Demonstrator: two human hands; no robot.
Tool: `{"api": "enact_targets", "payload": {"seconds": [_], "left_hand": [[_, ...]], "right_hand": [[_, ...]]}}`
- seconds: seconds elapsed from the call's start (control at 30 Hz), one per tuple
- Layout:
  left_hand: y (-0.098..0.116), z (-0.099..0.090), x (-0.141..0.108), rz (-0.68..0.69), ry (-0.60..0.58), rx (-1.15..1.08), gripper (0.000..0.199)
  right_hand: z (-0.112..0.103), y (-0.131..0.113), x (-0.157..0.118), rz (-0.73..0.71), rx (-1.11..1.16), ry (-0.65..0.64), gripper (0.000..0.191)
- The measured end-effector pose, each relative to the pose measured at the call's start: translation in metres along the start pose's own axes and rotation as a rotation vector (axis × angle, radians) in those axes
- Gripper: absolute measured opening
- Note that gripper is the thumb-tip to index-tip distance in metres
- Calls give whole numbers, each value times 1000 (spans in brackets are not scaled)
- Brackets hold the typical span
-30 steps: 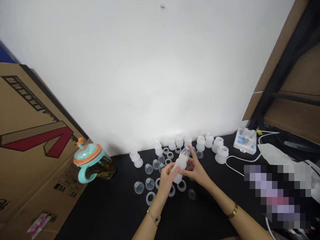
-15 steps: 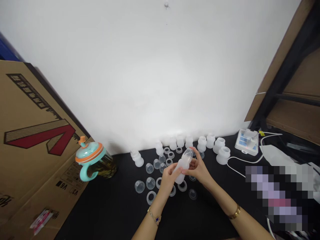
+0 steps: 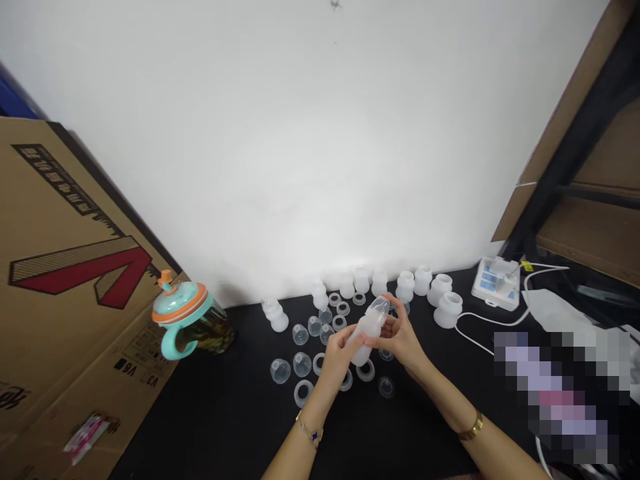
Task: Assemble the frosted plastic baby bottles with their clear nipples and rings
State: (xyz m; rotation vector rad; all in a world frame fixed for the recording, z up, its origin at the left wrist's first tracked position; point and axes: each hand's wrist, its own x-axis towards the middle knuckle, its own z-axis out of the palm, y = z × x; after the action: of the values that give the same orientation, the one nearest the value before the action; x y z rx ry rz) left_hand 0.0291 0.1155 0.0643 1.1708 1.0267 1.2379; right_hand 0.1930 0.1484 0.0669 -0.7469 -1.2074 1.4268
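Observation:
Both hands hold one white baby bottle (image 3: 369, 328) with a clear cap, tilted with the cap up and to the right. My left hand (image 3: 341, 355) is wrapped round the lower body. My right hand (image 3: 397, 337) grips it from the other side, one finger reaching to the clear cap (image 3: 381, 306) and the thumb near the body. Under and beside the hands lie white collar rings (image 3: 303, 393), clear dome caps (image 3: 302, 364) and a small clear disc-like part (image 3: 386, 387). A capped bottle (image 3: 275, 315) leans to the left at the back.
Several open white bottle bodies (image 3: 447, 310) line the wall. A teal-lidded jug (image 3: 193, 320) and a cardboard box (image 3: 75, 287) stand at left. A power strip (image 3: 497, 283) with white cables and a plastic bag (image 3: 555, 313) lie at right on the black table (image 3: 225, 427).
The hands and bottle keep almost the same pose. The whole view has shifted very slightly.

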Motion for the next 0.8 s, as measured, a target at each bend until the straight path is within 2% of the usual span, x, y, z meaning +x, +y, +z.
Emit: {"api": "enact_targets", "payload": {"seconds": [0.43, 0.8], "left_hand": [[2, -2, 1, 17, -52, 6, 47], [2, -3, 0, 12, -24, 9, 44]], "right_hand": [[-1, -4, -1, -37, -58, -15, 96], [-5, 5, 2, -59, -68, -31, 96]]}}
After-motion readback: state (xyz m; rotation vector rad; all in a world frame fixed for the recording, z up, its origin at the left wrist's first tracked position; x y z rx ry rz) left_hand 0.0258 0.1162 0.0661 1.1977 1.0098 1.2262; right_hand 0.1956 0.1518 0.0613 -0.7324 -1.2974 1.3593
